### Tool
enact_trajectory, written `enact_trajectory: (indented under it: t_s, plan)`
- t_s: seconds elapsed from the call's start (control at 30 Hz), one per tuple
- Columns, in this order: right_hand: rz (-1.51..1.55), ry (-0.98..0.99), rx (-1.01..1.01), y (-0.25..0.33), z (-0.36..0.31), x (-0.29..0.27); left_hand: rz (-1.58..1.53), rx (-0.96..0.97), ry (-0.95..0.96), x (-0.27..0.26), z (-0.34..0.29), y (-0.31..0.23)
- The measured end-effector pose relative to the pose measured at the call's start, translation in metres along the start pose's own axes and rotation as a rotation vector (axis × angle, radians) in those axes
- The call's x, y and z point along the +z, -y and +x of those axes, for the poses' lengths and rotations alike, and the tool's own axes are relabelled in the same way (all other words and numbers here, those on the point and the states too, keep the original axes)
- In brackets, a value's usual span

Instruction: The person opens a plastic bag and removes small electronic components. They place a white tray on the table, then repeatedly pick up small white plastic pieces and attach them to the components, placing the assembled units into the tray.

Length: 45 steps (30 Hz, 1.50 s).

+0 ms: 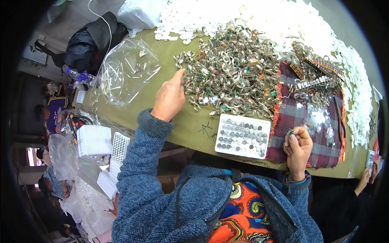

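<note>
A wide heap of small curled grey pieces (239,69), flecked with orange and green, lies on the olive table cover (170,133). My left hand (169,97) is at the heap's left edge, index finger stretched toward it and the other fingers bent; whatever is between the fingertips is hidden. My right hand (299,146) pinches a tiny dark piece (291,132) between thumb and fingertips, above a plaid cloth (279,141). Between my hands sits a white tray (239,153) with rows of round wells, many holding small round silvery or dark parts.
White flat pieces (352,93) are piled along the far and right sides. Dark strips (320,83) lie on the cloth beside a clear plastic bag (320,117). A larger clear bag (129,73), a bottle (81,77) and stacked white trays (94,141) are leftward. Other people work nearby.
</note>
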State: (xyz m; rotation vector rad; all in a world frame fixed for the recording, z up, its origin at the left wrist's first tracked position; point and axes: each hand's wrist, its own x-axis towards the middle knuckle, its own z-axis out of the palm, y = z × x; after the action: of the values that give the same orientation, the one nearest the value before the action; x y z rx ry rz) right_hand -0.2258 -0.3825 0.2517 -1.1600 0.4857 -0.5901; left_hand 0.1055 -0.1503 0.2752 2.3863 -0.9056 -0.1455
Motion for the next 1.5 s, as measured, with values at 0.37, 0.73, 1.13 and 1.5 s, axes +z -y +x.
enact_trajectory:
  t_s: [0.37, 0.73, 1.13, 1.5]
  plan:
    - [0.016, 0.019, 0.054, 0.004, -0.002, 0.003, 0.707, -0.298, -0.126, -0.048, 0.018, 0.051]
    - [0.014, 0.007, 0.084, 0.008, -0.003, 0.005, -0.018, 0.064, -0.103, 0.025, 0.069, 0.003]
    - [-0.009, 0.085, 0.021, 0.005, -0.002, 0.007, -0.591, 0.111, 0.048, 0.091, 0.104, -0.067]
    - [0.033, 0.075, 0.032, 0.006, -0.002, 0.006, -0.620, 0.148, 0.155, 0.099, 0.114, -0.086]
